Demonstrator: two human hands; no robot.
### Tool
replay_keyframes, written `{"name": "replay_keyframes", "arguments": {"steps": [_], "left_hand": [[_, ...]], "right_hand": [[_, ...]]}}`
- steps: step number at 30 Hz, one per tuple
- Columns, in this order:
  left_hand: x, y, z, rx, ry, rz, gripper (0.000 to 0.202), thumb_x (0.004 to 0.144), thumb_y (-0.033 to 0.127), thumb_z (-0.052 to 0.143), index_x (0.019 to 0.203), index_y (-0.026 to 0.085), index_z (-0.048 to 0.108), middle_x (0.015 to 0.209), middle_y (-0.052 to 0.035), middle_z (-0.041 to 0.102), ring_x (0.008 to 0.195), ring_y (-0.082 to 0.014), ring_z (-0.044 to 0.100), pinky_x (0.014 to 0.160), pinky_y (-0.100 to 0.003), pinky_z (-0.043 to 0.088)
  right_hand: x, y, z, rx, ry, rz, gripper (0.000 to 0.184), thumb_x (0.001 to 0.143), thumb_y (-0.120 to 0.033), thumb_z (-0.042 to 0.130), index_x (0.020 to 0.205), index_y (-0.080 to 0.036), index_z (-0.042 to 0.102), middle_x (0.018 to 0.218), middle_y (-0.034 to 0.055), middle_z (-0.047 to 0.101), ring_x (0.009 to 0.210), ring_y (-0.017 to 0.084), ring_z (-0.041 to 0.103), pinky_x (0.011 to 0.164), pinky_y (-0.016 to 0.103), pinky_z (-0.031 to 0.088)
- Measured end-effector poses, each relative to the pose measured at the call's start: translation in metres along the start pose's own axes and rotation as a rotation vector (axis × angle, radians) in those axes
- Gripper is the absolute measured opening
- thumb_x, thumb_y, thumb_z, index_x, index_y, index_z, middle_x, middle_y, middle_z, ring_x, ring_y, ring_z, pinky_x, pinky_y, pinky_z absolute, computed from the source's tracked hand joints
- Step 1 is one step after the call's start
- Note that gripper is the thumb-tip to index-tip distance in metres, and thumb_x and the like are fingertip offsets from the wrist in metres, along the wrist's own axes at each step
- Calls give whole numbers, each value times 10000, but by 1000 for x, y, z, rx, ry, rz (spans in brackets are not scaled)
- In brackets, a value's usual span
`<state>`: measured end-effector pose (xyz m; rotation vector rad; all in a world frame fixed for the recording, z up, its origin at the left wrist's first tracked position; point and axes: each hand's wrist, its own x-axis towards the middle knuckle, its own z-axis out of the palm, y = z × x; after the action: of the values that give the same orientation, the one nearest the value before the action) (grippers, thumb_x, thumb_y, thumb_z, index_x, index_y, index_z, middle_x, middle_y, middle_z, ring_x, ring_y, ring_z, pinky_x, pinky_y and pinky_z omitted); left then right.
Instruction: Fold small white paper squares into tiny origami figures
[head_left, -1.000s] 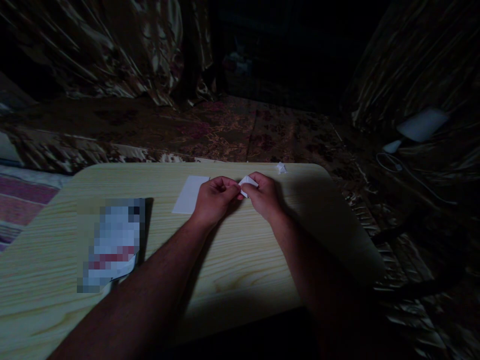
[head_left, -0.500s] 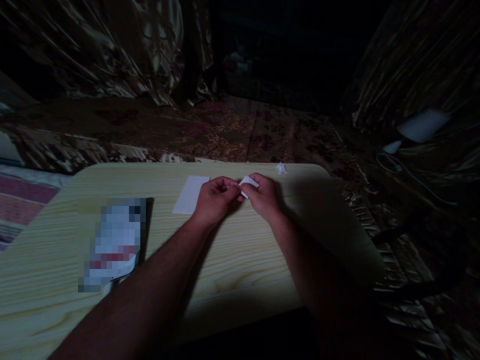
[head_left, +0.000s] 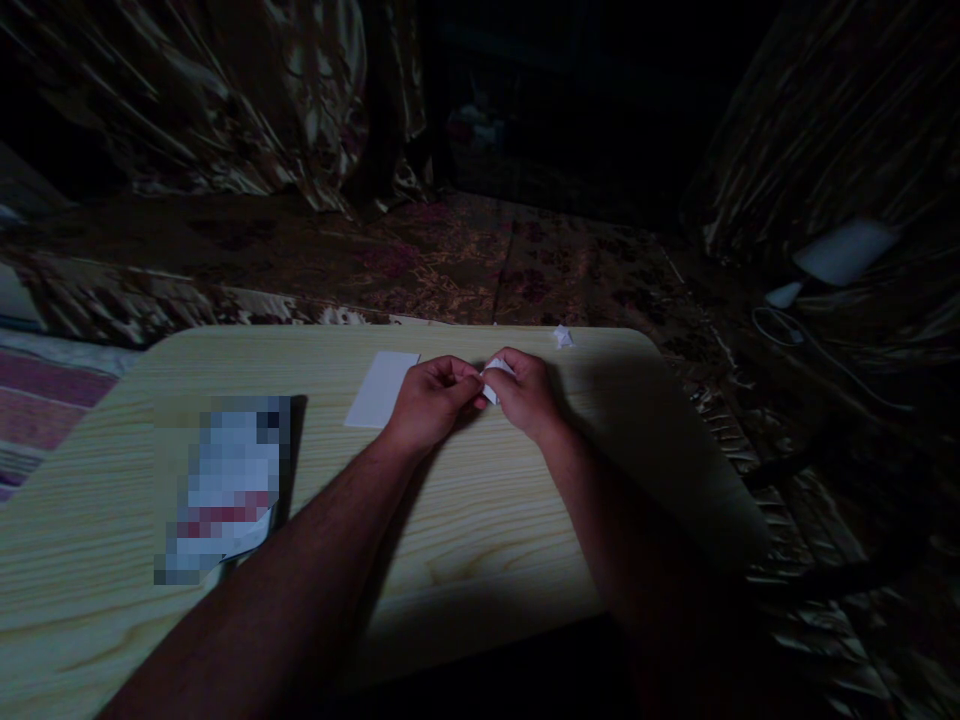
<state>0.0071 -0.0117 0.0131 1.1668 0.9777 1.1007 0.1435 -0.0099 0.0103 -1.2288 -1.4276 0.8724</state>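
Observation:
A small folded piece of white paper (head_left: 491, 393) is held between my two hands above the wooden table (head_left: 465, 510). The fingers of my right hand (head_left: 526, 392) are closed around it, the thumb lying across its face and hiding part of it. At its left edge, my left hand (head_left: 436, 400) pinches the paper between thumb and fingertips. A flat white stack of paper (head_left: 379, 390) lies just left of my left hand, partly covered by it. Near the far edge stands a small folded white paper star (head_left: 563, 337).
A blurred-out pale object (head_left: 232, 470), perhaps a phone or packet, lies on the table's left side beside my left forearm. Beyond the table are a patterned low seat (head_left: 450, 250) and curtains (head_left: 300, 110). A white lamp-like object (head_left: 847, 250) with a cable is at right.
The folded paper has tilted slightly, and less of its upper face shows behind my right fingers. My right fingers have curled a little further over it. My left hand has barely moved.

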Motion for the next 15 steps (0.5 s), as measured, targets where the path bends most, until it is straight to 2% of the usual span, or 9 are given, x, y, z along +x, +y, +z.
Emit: {"name": "replay_keyframes", "arguments": {"steps": [4,7,10,15], "left_hand": [[1,-2,-2,2,20,16,231,651,313,730,750,142,610,578,-37,661,472,-122,566,485,-222,418],[3,-3,-4,-3,85,41,216,663,307,715,751,140,611,584,-40,661,461,-108,546,471,-214,404],[4,-3,-5,-3,124,71,217,660,306,713,756,140,612,597,-44,663,477,-109,554,467,-209,400],[4,-2,-5,-19,108,83,207,668,305,708,752,144,609,606,-42,662,501,-112,563,490,-214,410]], "right_hand": [[0,-4,0,65,9,20,195,735,-352,557,654,-175,551,566,-42,474,538,89,427,485,205,327],[1,-9,-5,218,-93,51,225,730,-387,593,767,-165,592,648,-22,560,596,99,499,547,210,390],[2,-9,-9,296,-129,100,199,717,-337,585,811,-162,602,677,-12,601,618,108,540,585,218,426],[5,1,-8,188,-89,106,106,655,-236,590,723,-156,604,613,-20,587,572,105,528,550,215,409]]}}
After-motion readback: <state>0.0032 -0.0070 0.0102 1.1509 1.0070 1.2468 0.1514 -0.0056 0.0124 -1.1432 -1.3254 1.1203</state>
